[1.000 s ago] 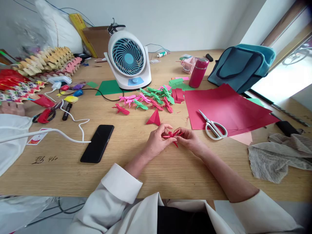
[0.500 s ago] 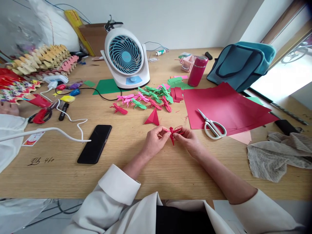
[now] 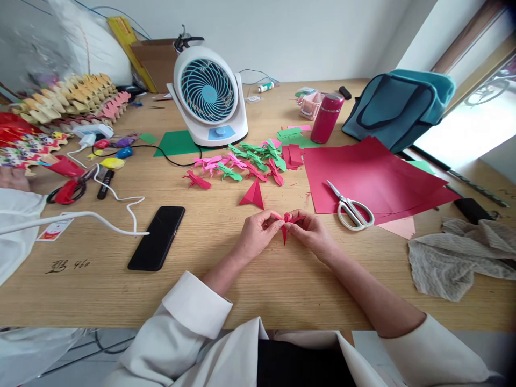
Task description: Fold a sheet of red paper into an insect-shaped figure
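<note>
A small folded red paper figure [image 3: 284, 234] is pinched between both hands above the table, a narrow point hanging down from it. My left hand [image 3: 258, 232] grips its left side between thumb and fingertips. On the other side, my right hand [image 3: 312, 232] pinches it the same way, and a thin red strip sticks out along those fingers. Just beyond my left hand lies a red paper triangle [image 3: 253, 194] with a crease. Farther back sits a pile of folded paper figures [image 3: 253, 157] in green, pink and red. White-handled scissors [image 3: 351, 212] lie right of my right hand.
Red paper sheets [image 3: 374, 177] lie under the scissors. A black phone [image 3: 156, 238] with a white cable is at left. Behind stand a fan [image 3: 209, 97], a red flask [image 3: 327, 118] and a teal bag [image 3: 397, 110]. At far left is another person's sleeve [image 3: 18, 226].
The paper figure has turned slightly in my fingers, and its lower point hangs a little lower. Both hands have stayed nearly in place, still pinching it.
</note>
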Tool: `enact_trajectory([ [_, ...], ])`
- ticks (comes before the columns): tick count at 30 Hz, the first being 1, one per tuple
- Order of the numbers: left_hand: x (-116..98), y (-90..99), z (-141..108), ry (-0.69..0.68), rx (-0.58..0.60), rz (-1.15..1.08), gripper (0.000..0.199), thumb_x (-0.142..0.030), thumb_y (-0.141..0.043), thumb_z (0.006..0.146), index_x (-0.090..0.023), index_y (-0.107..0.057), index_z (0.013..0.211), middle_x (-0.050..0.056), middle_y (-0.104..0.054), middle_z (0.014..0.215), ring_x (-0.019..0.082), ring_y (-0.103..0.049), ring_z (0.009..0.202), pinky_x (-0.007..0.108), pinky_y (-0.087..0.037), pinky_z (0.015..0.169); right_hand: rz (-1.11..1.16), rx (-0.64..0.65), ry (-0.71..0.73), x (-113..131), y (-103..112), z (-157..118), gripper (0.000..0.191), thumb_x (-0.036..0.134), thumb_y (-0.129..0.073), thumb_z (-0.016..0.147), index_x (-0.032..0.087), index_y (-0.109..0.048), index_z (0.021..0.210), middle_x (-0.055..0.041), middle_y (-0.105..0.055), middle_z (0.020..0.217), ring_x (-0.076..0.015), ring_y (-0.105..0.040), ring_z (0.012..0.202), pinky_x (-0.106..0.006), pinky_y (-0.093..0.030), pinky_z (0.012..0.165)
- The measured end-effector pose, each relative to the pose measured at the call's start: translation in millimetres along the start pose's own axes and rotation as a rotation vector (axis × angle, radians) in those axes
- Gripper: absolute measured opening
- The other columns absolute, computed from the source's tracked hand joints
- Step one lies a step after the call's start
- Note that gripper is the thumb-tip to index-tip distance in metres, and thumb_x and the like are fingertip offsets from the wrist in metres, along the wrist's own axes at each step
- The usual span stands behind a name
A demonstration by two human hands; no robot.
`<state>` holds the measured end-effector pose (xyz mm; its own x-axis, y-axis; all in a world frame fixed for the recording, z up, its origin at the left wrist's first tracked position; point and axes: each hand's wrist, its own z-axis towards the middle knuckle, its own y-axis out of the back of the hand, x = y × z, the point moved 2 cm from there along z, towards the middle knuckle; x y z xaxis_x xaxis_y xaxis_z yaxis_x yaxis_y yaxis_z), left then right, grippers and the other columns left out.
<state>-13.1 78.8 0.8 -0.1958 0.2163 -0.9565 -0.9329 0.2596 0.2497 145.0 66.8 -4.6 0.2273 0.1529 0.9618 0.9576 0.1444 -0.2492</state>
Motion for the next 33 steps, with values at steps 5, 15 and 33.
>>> enact_trajectory([
  [5,2,-4.1,0,0.050,0.034,-0.117,0.013,-0.027,-0.057,0.087,-0.015,-0.063,0.086,0.002,-0.066,0.078,0.012,-0.063,0.069,0.021,-0.051,0.064,0.082,-0.048,-0.029,2,0,0,0.034,0.043,-0.087,0.061,0.020,-0.067,0.078,0.0021,-0.066,0.069,-0.0114,-0.058,0.065,-0.025,-0.045,0.065],
  [15,-14,-3.4,-8,-0.370,-0.029,0.336,0.015,-0.008,-0.057,0.086,-0.020,-0.062,0.093,0.000,-0.069,0.087,0.013,-0.065,0.082,0.024,-0.050,0.080,0.405,-0.120,-0.173,-2,2,-4,0.032,0.031,-0.090,0.059,0.021,-0.067,0.078,0.0044,-0.068,0.072,-0.0081,-0.060,0.060,-0.020,-0.052,0.063],
  [33,-26,3.0,-12,-0.613,-0.006,0.591,0.010,-0.019,-0.055,0.093,-0.021,-0.064,0.093,0.004,-0.071,0.089,0.017,-0.062,0.083,0.030,-0.048,0.080,0.369,-0.073,-0.175,0,-4,-6,0.030,0.032,-0.088,0.061,0.020,-0.066,0.077,0.0033,-0.067,0.069,-0.0102,-0.060,0.060,-0.023,-0.052,0.061],
])
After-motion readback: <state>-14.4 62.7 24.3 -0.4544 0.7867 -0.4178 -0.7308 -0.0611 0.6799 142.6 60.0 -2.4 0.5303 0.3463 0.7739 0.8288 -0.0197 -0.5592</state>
